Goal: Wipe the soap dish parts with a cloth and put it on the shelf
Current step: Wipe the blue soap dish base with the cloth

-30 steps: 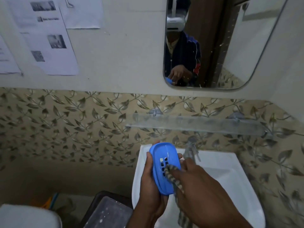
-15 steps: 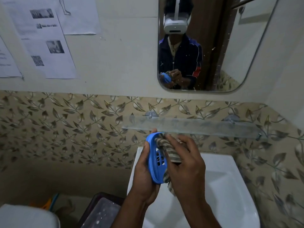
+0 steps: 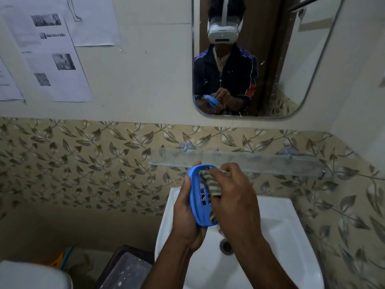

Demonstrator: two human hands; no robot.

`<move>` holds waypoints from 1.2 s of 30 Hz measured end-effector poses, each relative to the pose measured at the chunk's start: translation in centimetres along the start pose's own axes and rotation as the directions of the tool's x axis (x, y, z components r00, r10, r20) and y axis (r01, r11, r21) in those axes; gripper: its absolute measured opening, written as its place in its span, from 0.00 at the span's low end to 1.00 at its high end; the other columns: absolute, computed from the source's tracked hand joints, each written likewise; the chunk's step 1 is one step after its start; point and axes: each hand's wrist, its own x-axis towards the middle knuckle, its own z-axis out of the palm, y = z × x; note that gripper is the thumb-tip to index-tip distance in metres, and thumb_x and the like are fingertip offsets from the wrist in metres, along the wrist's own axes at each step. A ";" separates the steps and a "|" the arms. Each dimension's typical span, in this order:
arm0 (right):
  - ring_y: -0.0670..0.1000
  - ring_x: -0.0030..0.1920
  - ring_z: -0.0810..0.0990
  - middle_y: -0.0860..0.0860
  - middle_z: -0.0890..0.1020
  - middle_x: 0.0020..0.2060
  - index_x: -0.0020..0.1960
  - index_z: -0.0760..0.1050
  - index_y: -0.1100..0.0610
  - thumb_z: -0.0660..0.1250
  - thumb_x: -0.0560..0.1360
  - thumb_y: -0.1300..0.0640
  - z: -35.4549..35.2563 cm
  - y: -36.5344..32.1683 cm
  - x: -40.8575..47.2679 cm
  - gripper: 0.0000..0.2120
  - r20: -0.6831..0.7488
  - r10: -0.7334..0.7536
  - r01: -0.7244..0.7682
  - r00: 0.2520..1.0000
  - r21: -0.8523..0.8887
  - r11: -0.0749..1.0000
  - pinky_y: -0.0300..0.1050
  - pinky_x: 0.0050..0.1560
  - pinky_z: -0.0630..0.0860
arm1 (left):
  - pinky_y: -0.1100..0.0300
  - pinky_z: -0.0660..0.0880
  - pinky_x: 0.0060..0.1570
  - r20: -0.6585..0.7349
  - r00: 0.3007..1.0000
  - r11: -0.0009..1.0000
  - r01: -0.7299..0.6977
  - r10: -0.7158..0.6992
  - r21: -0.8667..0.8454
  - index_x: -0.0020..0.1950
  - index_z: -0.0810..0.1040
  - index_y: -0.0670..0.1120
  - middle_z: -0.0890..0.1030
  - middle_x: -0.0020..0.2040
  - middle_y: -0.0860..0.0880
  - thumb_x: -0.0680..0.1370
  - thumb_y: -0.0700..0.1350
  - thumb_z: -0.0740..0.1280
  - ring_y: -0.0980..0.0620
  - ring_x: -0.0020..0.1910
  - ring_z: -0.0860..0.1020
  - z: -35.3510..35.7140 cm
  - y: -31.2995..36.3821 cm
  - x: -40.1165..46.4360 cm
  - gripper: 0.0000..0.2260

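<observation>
- Gripping from the left side: left hand (image 3: 185,207) curls round the back of the blue soap dish (image 3: 199,197), thumb on the near rim, one fingertip showing over the top edge.
- Soap dish stands on edge over the white sink (image 3: 277,222), long axis running up and away from the person, slotted inside face turned right, toward the other hand.
- Striped cloth (image 3: 210,182) is pressed into the upper part of that face; a tail of it hangs below the dish.
- Right hand (image 3: 235,195) has fingers bunched and curled down on the cloth, pinning it against the dish.
- Glass shelf (image 3: 260,162) sits just beyond and above the dish top, running off to the right; the left hand already carries the dish, so it is the nearer one for placing.
- Hidden: most of the cloth under the right hand; only one dish part shows, probably the drainer tray, hard to be sure. Any second part is not visible.
</observation>
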 end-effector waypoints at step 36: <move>0.43 0.48 0.77 0.41 0.74 0.51 0.59 0.82 0.46 0.69 0.74 0.61 -1.1 3.6 2.1 0.17 0.267 -0.188 0.114 0.945 0.270 0.956 0.35 0.49 0.76 | 0.49 0.82 0.51 -0.015 0.999 0.997 0.041 -0.040 0.071 0.73 0.74 0.49 0.83 0.57 0.37 0.80 0.59 0.57 0.42 0.51 0.84 1.6 -0.2 4.1 0.24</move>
